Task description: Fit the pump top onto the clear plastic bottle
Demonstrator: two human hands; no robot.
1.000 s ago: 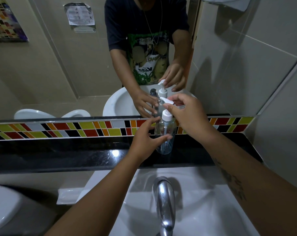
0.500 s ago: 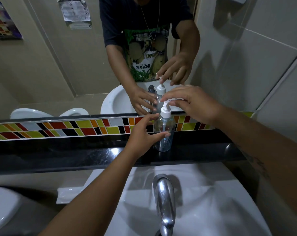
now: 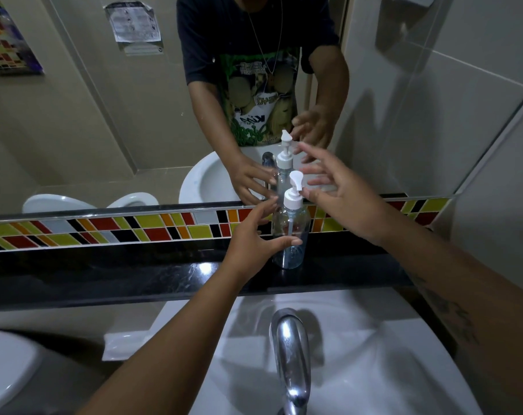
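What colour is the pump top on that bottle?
White, seen clearly in the head view: pump top on the clear bottle.

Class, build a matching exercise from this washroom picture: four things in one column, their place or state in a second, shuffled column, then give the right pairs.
Column 1:
1. pump top
2. clear bottle
3. tap
4. right hand

Column 2:
A. over the white basin
B. open, fingers spread
C. seated on the bottle's neck
D. upright on the black ledge

Pairs: 1-C, 2-D, 3-A, 4-B
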